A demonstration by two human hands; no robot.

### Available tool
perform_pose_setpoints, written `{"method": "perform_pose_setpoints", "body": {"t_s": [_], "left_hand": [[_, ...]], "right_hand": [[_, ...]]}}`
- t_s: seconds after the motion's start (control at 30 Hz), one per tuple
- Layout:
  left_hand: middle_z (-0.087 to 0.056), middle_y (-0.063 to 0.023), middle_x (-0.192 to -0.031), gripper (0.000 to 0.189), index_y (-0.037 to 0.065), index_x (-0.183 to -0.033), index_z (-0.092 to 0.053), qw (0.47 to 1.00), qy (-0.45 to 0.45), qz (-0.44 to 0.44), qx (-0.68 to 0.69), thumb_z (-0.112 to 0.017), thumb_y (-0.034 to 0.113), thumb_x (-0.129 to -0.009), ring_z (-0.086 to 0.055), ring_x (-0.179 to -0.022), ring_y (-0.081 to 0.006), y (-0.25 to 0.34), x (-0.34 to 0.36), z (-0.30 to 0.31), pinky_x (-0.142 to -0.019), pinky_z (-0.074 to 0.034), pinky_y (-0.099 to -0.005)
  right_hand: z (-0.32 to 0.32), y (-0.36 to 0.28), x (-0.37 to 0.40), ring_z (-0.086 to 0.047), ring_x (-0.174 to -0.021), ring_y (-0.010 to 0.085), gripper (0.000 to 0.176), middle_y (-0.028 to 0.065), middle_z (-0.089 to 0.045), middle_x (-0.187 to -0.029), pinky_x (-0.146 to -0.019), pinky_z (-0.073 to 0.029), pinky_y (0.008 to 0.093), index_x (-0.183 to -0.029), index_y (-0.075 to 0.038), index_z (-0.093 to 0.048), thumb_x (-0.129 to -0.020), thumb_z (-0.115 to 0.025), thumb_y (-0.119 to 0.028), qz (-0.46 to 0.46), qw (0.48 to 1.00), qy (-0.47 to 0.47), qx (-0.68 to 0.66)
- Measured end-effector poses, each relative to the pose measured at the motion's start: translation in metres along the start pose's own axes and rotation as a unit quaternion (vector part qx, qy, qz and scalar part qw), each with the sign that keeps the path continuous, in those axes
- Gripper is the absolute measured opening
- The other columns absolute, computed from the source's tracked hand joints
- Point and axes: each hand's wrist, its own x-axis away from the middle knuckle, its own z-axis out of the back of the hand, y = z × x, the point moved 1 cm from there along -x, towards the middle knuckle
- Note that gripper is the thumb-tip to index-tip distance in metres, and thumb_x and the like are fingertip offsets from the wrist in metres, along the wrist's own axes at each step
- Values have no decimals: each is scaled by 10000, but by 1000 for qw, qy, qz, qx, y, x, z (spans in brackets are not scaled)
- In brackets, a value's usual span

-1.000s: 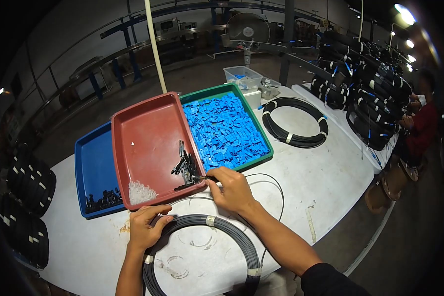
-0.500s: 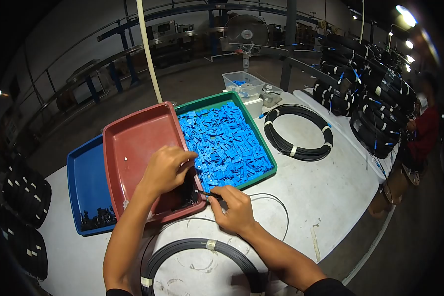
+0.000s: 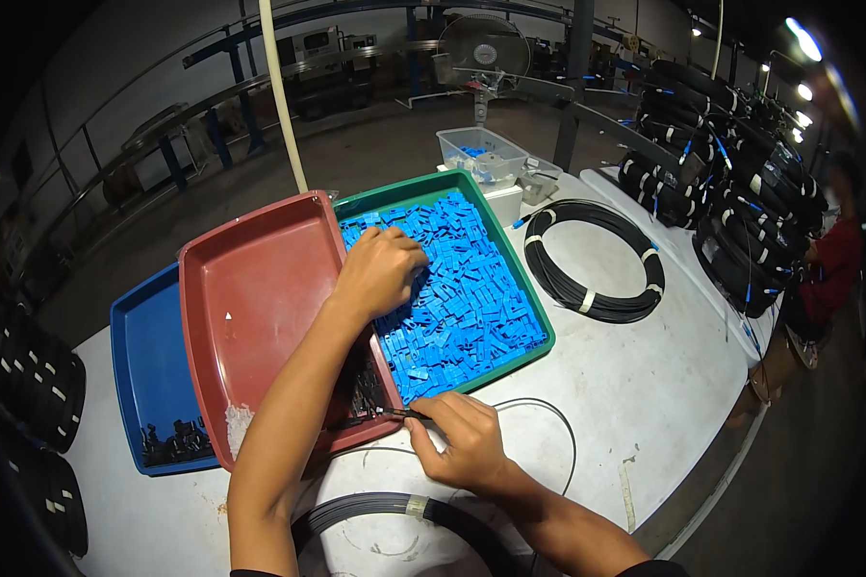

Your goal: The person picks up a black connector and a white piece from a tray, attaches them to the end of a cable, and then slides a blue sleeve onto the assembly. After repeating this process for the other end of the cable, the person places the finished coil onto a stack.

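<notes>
The cable end (image 3: pixel 399 413) is pinched in the grip of the right hand (image 3: pixel 464 440) at the near corner of the red tray (image 3: pixel 260 279), apparently so the tip is steadied and exposed; a coil (image 3: pixel 356 508) is laid on the surface (image 3: pixel 597 404) nearby. The left hand (image 3: pixel 380 271) is curled over the blue parts (image 3: pixel 467 313) in the green tray (image 3: pixel 409 195), set alongside seemingly for short reach; whether one is grasped cannot be told.

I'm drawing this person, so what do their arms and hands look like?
The left hand and right hand are bare, with no gloves and no rings or watch that I can see. The forearms are bare too. Black sleeves just show at the bottom edge.
</notes>
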Motion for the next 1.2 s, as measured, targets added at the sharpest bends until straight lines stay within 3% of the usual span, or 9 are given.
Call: {"method": "perform_pose_setpoints", "body": {"t_s": [0.27, 0.43, 0.53, 0.63, 0.73, 0.8, 0.83, 1.0, 1.2], "left_hand": [[-739, -24, -968, 201, 142, -977, -790, 997, -32, 63, -2, -784, 291, -842, -622, -968, -248, 13, -10, -13, -821, -447, -409], [-730, -27, -973, 146, 131, -949, -788, 997, -33, 62, -20, -766, 224, -839, -620, -977, -245, 11, -13, -16, -827, -448, -410], [-723, -35, -976, 137, 114, -943, -783, 998, 34, 35, -25, -756, 191, -833, -615, -998, -247, 10, -11, -11, -836, -446, -410], [-738, -72, -953, 143, 86, -952, -778, 996, 67, 64, 12, -745, 170, -840, -643, -962, -274, 8, -9, -3, -867, -461, -425], [-757, -123, -942, 158, 66, -987, -776, 989, 75, 99, 83, -733, 137, -853, -683, -866, -287, 5, -6, 8, -799, -513, -422], [-767, -153, -946, 175, 58, -1022, -775, 959, 132, 152, 201, -726, 113, -864, -713, -799, -289, 10, 1, 22, -696, -549, -402], [-775, -131, -940, 194, 63, -1037, -777, 951, 138, 171, 218, -744, 105, -850, -729, -799, -237, 13, 7, 32, -636, -548, -352], [-776, -82, -890, 196, 36, -1002, -766, 910, 108, 263, 301, -781, 60, -809, -708, -784, -110, 41, 57, 82, -695, -532, -282], [-756, -68, -926, 166, -8, -999, -736, 853, 130, 346, 369, -784, 20, -842, -704, -859, -119, 82, 146, 125, -799, -559, -279]], "right_hand": [[0, -4, -1, -678, -646, 290, 136, 142, -693, -779, -593, -537, 359, -885, 24, -684, -767, -751, 18, -1, 1000, -16, -5], [2, -4, -2, -682, -645, 290, 135, 145, -696, -782, -599, -546, 362, -887, 25, -682, -771, -751, 19, -2, 1000, -22, -1], [1, -3, -1, -682, -644, 292, 136, 144, -697, -782, -601, -549, 365, -888, 23, -682, -771, -751, 19, 2, 1000, -22, -3], [2, -4, -1, -681, -645, 292, 131, 141, -695, -779, -599, -547, 362, -887, 21, -683, -774, -748, 16, 2, 1000, -22, -4], [-1, -3, 0, -634, -616, 275, 136, 108, -649, -759, -577, -518, 362, -908, -6, -673, -787, -735, -17, 21, 1000, -9, -4], [-2, -4, 1, -635, -617, 280, 137, 112, -652, -761, -580, -520, 370, -909, -5, -673, -789, -737, -21, 24, 1000, -12, -5], [-2, -5, 1, -635, -619, 286, 139, 117, -655, -763, -583, -522, 378, -911, -5, -673, -790, -739, -26, 25, 1000, -14, -4], [-1, -11, 2, -663, -658, 313, 145, 140, -675, -782, -611, -537, 399, -920, -1, -684, -798, -748, -44, 32, 999, -20, -18], [-4, -21, 4, -692, -701, 327, 129, 159, -701, -819, -638, -549, 395, -922, -2, -707, -814, -747, -58, 49, 995, -46, -71]]}}
